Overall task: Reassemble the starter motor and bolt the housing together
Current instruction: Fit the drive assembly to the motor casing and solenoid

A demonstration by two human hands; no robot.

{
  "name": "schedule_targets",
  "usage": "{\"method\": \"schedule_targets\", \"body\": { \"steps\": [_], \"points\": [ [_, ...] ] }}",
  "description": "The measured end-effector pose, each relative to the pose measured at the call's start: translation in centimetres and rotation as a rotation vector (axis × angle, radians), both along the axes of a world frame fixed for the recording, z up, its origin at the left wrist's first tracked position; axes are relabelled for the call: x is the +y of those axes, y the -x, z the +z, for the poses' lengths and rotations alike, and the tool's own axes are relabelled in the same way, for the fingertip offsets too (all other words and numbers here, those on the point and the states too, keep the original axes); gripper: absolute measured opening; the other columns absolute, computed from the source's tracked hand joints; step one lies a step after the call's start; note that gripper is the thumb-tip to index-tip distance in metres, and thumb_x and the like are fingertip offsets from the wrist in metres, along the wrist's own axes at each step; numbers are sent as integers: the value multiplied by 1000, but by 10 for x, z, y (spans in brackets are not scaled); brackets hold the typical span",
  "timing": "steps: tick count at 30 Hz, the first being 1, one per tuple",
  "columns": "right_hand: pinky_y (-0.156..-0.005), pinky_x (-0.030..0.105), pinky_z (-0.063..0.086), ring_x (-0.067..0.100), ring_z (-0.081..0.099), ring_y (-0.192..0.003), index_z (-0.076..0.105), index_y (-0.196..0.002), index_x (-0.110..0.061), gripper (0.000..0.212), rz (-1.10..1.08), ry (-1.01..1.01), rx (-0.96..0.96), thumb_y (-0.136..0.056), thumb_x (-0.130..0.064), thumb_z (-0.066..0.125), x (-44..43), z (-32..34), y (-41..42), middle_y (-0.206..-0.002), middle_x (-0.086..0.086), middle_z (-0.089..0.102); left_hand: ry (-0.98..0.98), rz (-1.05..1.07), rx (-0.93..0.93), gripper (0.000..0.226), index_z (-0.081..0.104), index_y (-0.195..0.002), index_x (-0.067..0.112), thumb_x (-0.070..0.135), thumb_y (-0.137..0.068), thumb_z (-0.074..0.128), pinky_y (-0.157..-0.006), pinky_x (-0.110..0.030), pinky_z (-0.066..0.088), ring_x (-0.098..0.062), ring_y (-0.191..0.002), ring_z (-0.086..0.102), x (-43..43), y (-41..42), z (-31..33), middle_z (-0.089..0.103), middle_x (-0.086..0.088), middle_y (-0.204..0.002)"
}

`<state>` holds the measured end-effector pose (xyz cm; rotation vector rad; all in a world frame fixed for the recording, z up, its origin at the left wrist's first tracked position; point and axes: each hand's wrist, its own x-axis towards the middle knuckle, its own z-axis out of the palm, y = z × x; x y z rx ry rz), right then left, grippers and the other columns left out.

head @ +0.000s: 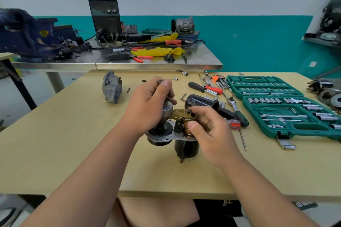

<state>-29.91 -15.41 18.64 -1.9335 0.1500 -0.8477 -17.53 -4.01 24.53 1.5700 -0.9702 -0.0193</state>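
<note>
From your head camera, your left hand [149,103] is wrapped tight around the top of the starter motor [160,137], which seems to rest on the tabletop [73,143] right in front of you. Your right hand [206,125] pinches the brass plunger [187,125] under the yellow lever [180,113]. The grey housing [112,87] lies well apart on the left and the black case [201,101] lies behind your right hand, so I think you are about halfway: both must still go on, then the bolts.
</note>
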Motion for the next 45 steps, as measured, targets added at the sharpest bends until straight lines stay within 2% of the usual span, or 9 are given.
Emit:
{"method": "schedule_targets", "body": {
  "steps": [3, 8, 14, 23, 29, 33, 38, 41, 45],
  "points": [
    [-78, 22, 56, 2, 67, -93, 54, -104, -44, 26, 10, -27, -32, -83, -30, 58, 2, -3, -3, -99, -23, 68, 13, 53, 9, 33, 57, -78, 17, 35, -100, 41, -70, -42, 53, -12, -69, 69, 2, 4, -1, 67, -14, -71],
    [-84, 28, 55, 0, 66, -96, 50, -103, -42, 29, 14, -55, -19, -90, -18, 61, 3, -9, -11, -96, -18, 70, 69, 98, 65, 34, 57, -72, 22, 45, -90, 40, -65, -42, 54, -17, -66, 65, 1, 9, -2, 67, -5, -64],
    [-75, 8, 50, -16, 60, -93, 45, -98, -47, 27, -2, 127, -4, -88, -28, 61, -2, -5, -16, -92, -31, 59, 104, 9, 90, 36, 57, -61, 32, 39, -92, 42, -64, -40, 52, -20, -64, 66, 7, -2, -4, 61, 7, -68],
    [-70, 7, 49, -12, 63, -87, 46, -92, -43, 25, -68, 193, -127, -82, -29, 64, -4, -6, -16, -86, -28, 60, 86, 12, 32, 33, 57, -63, 31, 38, -92, 42, -64, -43, 54, -20, -65, 68, 4, -4, -6, 59, 9, -69],
    [-68, 14, 54, 3, 68, -83, 51, -90, -27, 20, -77, 211, -247, -77, -32, 65, -1, -12, -15, -94, -24, 60, 60, 24, -18, 31, 55, -68, 29, 42, -93, 42, -69, -45, 53, -16, -66, 68, 4, -1, -7, 61, 10, -66],
    [-89, 29, 54, 5, 62, -107, 52, -95, -31, 16, -10, 224, -180, -81, -29, 61, -6, -8, -11, -114, -21, 60, 63, 49, 7, 31, 55, -69, 26, 41, -93, 42, -69, -44, 52, -19, -66, 68, 3, -1, -8, 62, 11, -64],
    [-106, 18, 34, 1, 35, -133, 31, -135, -29, 68, 95, 510, -24, -76, -37, 65, -8, -10, -10, -145, -13, 32, 46, 29, -20, 33, 58, -73, 20, 43, -93, 44, -55, -33, 50, -27, -62, 64, -1, 4, -3, 64, 0, -61],
    [-102, 14, 35, 1, 38, -129, 32, -135, -24, 73, 46, 605, -11, -73, -40, 67, -11, -11, -10, -145, -8, 32, 38, 31, -11, 34, 58, -75, 16, 39, -97, 46, -50, -28, 50, -30, -60, 61, -3, 4, -1, 63, -7, -60],
    [-96, 20, 43, 10, 45, -125, 32, -134, -20, 75, 3, 702, -43, -72, -45, 68, -12, -14, -11, -144, 2, 39, 28, 66, -1, 34, 58, -74, 19, 37, -100, 44, -58, -45, 53, -38, -71, 64, 0, 3, -3, 65, -2, -60]
  ]
}}
